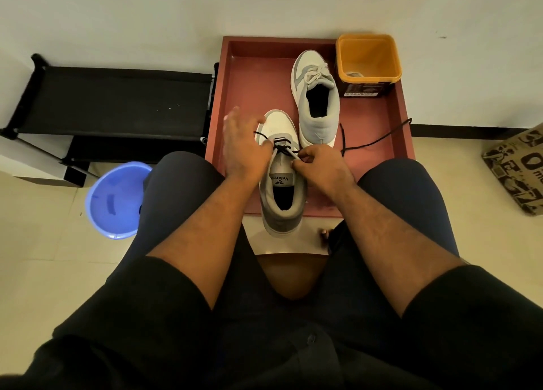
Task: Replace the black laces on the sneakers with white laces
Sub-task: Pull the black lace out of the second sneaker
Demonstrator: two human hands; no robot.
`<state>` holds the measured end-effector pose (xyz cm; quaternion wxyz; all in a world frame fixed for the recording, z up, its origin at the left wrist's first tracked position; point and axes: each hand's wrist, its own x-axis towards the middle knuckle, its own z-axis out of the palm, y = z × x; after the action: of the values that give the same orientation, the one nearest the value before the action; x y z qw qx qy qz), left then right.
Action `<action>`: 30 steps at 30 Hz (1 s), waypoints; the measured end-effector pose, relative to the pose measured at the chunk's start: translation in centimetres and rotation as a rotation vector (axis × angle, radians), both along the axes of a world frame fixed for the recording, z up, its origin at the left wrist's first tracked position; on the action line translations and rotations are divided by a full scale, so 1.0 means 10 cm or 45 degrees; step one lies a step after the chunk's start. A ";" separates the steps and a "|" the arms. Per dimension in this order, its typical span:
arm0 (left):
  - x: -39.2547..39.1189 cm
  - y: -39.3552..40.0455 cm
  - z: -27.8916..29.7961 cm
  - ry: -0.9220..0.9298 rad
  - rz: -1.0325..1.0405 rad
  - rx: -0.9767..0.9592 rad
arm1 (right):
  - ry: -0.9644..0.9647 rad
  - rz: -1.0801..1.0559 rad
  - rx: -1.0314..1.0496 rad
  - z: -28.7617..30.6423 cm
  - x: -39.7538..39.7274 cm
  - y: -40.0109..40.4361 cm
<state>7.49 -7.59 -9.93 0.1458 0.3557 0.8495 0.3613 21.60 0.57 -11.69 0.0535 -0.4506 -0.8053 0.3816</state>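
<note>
A grey-and-white sneaker (283,195) lies on the near edge of the red tray (249,95), its heel hanging over the rim toward me. A black lace (370,144) runs through its lower eyelets and trails off to the right across the tray. My right hand (320,166) pinches the black lace at the eyelets. My left hand (244,148) rests against the shoe's left side, fingers spread, thumb by the lace. The second sneaker (317,101) stands farther back on the tray and carries a white lace (316,71).
An orange-rimmed tub (368,63) sits in the tray's far right corner. A black low rack (117,101) is on the left, a blue plastic basin (116,198) by my left knee, a printed cardboard box (520,166) at the right. My knees flank the tray.
</note>
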 end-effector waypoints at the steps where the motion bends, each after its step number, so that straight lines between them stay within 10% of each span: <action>1: 0.05 0.00 0.00 0.130 -0.140 -0.141 | 0.014 0.005 -0.003 0.00 0.00 0.00; 9: 0.18 0.06 -0.07 0.510 -0.368 -0.435 | -0.047 0.122 0.108 0.00 -0.03 -0.03; 16: -0.12 -0.01 0.04 -0.154 0.756 0.378 | -0.045 0.126 0.088 0.00 -0.04 -0.03; 23: 0.17 0.05 -0.04 0.312 -0.283 -0.304 | -0.034 0.126 0.101 0.00 -0.03 -0.03; 27: 0.18 0.05 -0.08 0.453 -0.353 -0.420 | -0.033 0.124 0.104 0.01 -0.03 -0.04; 30: 0.09 0.05 -0.10 0.384 -0.086 -0.023 | -0.032 0.088 0.067 -0.01 -0.03 -0.02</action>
<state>8.40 -7.11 -10.91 0.0317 0.4332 0.8524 0.2911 21.32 0.33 -11.77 0.0419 -0.4258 -0.8307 0.3562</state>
